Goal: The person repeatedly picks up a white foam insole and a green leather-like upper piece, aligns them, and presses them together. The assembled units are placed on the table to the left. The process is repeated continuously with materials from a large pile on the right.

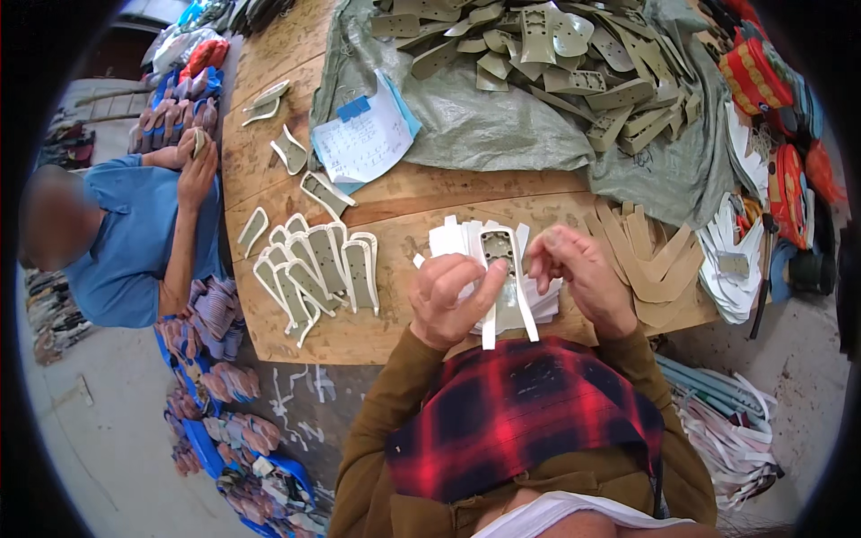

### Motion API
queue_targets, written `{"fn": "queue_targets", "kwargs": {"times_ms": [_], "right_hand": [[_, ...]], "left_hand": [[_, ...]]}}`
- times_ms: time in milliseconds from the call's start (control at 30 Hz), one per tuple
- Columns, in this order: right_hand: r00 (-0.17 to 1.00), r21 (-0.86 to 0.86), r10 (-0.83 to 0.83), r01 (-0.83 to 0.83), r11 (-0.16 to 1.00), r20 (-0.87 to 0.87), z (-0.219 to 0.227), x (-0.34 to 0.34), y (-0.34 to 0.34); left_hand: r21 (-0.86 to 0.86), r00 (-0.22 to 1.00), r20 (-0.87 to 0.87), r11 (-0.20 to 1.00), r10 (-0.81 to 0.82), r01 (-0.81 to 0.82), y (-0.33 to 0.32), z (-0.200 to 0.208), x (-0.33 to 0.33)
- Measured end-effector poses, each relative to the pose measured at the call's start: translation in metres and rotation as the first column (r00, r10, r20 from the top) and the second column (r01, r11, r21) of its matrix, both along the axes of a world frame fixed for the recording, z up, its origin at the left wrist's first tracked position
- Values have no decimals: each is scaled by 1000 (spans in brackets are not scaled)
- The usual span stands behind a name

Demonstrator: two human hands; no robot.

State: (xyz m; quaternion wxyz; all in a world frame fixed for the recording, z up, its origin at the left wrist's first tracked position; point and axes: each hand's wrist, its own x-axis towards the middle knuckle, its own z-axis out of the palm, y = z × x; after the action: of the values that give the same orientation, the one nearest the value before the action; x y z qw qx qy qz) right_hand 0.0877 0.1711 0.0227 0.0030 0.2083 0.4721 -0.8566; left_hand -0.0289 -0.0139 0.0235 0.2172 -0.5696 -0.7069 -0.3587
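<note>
My left hand (448,300) grips an olive shoe-sole piece (505,296) with holes in its upper part, the thumb lying across its face. A white strip (489,334) loops round the top of this piece, and its two ends hang past the lower edge. Just right of it is my right hand (578,273), its fingers bent and a little apart; I see nothing between them. Beneath both hands lies a stack of white strips (448,238), partly covered. To the left, several olive sole pieces edged in white (327,255) lie overlapping on the wooden table (408,193).
Bare olive sole pieces (538,54) are heaped on a grey-green woven sheet (466,134). A clipboard with papers (363,134) lies at its edge. Tan V-shaped pieces (655,269) and white pieces (731,264) sit at right. A co-worker in blue (143,224) stands at the left.
</note>
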Motion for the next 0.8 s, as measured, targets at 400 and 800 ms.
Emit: {"fn": "queue_targets", "kwargs": {"times_ms": [400,800], "right_hand": [[993,363,8,-49,931,115,-9,8,-7],[877,997,477,20,76,-54,-29,-5,-31]], "left_hand": [[-63,997,-64,997,38,-42,-23,-6,-9],[-228,871,4,849,491,-477,-47,20,-102]]}}
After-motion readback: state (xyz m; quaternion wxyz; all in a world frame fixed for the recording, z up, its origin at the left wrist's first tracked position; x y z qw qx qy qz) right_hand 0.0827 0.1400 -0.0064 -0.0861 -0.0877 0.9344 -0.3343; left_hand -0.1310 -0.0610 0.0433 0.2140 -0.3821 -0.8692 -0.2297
